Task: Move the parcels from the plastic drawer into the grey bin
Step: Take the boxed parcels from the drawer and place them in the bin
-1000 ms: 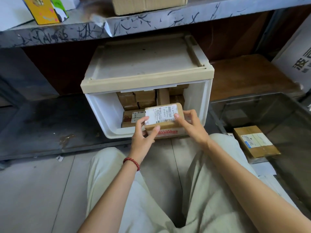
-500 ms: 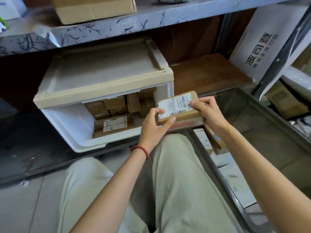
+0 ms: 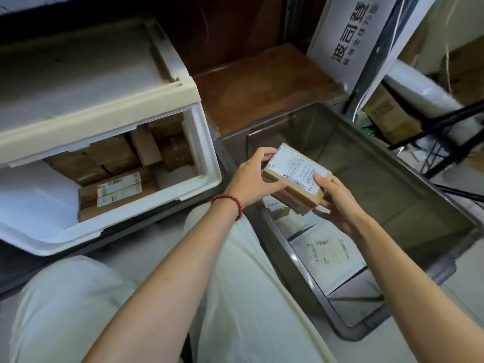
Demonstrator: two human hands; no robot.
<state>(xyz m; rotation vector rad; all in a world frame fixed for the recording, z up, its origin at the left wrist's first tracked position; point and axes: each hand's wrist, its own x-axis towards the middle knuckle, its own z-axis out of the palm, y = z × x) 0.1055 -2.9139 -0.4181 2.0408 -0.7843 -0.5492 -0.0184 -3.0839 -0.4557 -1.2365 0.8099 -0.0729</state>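
A small brown cardboard parcel (image 3: 297,176) with a white shipping label is held between both my hands above the near-left part of the grey bin (image 3: 387,163). My left hand (image 3: 251,176) grips its left end, and my right hand (image 3: 336,203) grips its right end with the thumb on the label. The white plastic drawer (image 3: 201,142) stands open at the left and holds several brown parcels; one with a white label (image 3: 117,191) lies at the front. In the bin, a white flat parcel (image 3: 327,254) lies on the floor, and another parcel (image 3: 276,206) shows partly under my hands.
My knees in pale trousers (image 3: 235,297) fill the bottom of the view, between drawer and bin. A white carton with black printing (image 3: 348,38) leans behind the bin. A cardboard box (image 3: 390,116) and black metal frame (image 3: 445,137) stand at the right. A brown board (image 3: 262,85) lies behind.
Both hands carried the labelled parcel out of the drawer and to the right, to a spot over the grey bin. The view swung right and down with it.
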